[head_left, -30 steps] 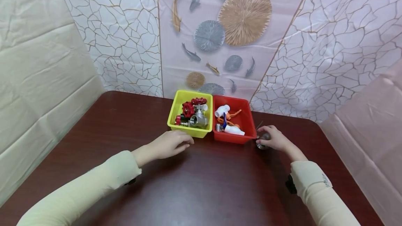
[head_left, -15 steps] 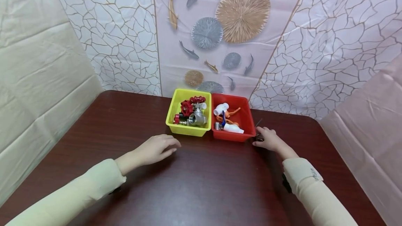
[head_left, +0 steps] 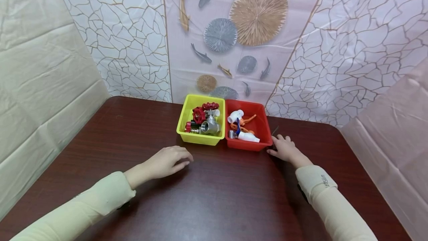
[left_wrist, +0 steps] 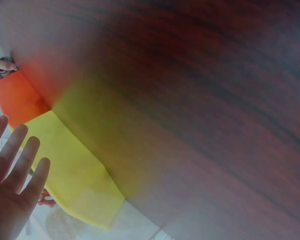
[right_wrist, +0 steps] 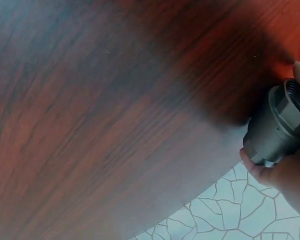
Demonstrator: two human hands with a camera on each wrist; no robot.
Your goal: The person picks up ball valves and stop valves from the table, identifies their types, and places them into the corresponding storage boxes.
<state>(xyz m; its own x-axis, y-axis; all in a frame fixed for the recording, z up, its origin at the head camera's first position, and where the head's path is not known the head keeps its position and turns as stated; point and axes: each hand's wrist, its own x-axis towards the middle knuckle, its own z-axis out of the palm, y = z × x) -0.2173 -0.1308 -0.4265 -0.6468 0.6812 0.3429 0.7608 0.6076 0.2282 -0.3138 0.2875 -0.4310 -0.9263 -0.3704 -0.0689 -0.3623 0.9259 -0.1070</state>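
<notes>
My right hand [head_left: 286, 150] is on the table just right of the red bin [head_left: 249, 146]. It grips a metal valve [right_wrist: 276, 125] by its threaded grey body, seen between thumb and fingers in the right wrist view. In the head view the hand hides most of the valve; a thin lever [head_left: 275, 130] pokes out beyond the fingers. My left hand [head_left: 167, 162] holds nothing and hovers over the table, in front and to the left of the yellow bin [head_left: 200, 140]. Its fingers are spread and loosely bent in the left wrist view.
Inside the yellow bin are metal gate valves [head_left: 210, 125] with red handwheels [head_left: 199, 115]. White plastic valves [head_left: 248, 137] with orange handles and a blue-handled metal valve [head_left: 237, 129] lie in the red bin. Both bins stand side by side at the back of the dark table [head_left: 230, 196].
My left hand has drawn back from the yellow bin, to the left and nearer. My right hand has shifted slightly left against the red bin, covering more of the valve.
</notes>
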